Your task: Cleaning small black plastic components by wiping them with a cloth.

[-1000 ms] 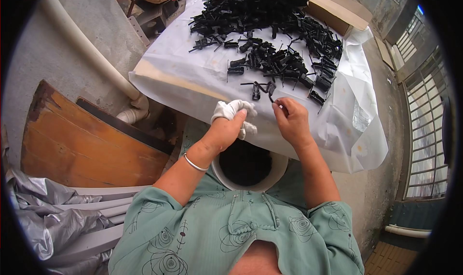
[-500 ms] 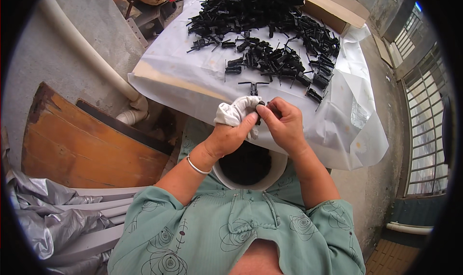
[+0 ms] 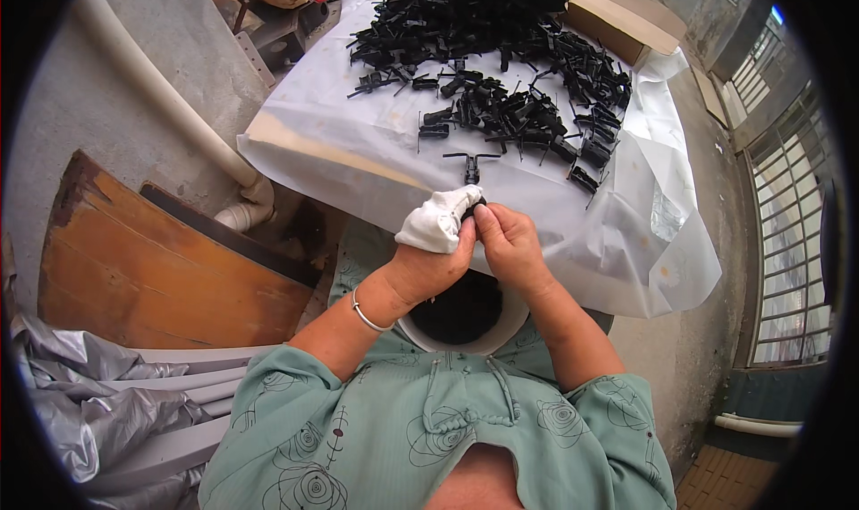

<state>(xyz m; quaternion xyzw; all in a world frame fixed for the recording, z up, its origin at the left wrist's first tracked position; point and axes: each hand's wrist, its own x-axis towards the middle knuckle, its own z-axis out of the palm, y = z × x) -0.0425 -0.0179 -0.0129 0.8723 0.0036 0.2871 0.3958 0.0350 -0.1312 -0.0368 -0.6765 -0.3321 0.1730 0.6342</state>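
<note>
In the head view, at the centre of the frame, the left hand (image 3: 437, 261), its fingers wrapped in white cloth (image 3: 429, 225), and the right hand (image 3: 514, 246) grasp a small black part (image 3: 478, 206) between them. Just above it, a single black clip (image 3: 472, 167) lies on the sheeted tabletop (image 3: 327, 107), below a heap of black pieces (image 3: 456, 27) at upper centre. A white bucket (image 3: 521, 320) with dark contents sits beneath the hands.

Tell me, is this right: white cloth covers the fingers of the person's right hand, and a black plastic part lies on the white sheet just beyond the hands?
Not quite: the head view shows the white cloth over the fingers of the left hand; the right hand is bare. The black plastic part does lie on the white sheet.
</note>
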